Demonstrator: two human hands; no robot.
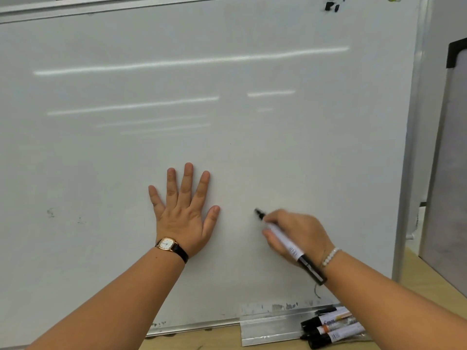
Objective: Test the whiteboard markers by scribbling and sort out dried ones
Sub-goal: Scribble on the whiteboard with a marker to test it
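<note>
While the uncapped black marker point(285, 239) is pinched in the right hand's point(298, 233) curled fingers, tip at the whiteboard point(227, 97) with no ink showing, left hand point(185, 215) presses flat, fingers spread; tray markers point(331, 327) near-right look unsorted.

A grey partition panel point(452, 173) with a black top cap point(454, 53) stands at the right edge; pale wall point(446, 16) shows above it; light wooden tabletop point(417, 270) fills the lower right; long light streaks point(192, 62) glint at upper left.
</note>
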